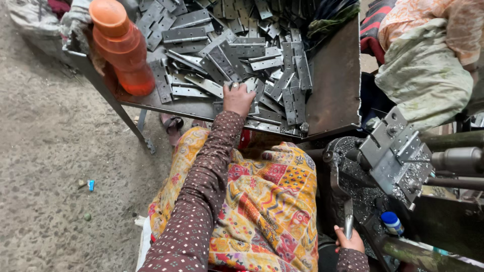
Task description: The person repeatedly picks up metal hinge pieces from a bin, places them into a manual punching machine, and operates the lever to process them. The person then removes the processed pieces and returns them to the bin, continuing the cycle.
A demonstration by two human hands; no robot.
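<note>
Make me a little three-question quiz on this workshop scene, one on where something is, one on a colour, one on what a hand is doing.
1. Where does the bottle stand?
A. On the left end of the tray of hinges
B. On the floor
C. On the person's lap

2. What colour is that bottle?
A. Blue
B. Orange
C. Green

3. What is the right hand doing?
A. Lying open on the lap
B. Gripping a metal lever
C. Holding the bottle

Answers:
1. A, it stands on the metal tray, left of the pile of hinges.
2. B, body and cap are both orange.
3. B, its fingers are closed around the lever by the machine, while the left hand rests on the hinges.
</note>
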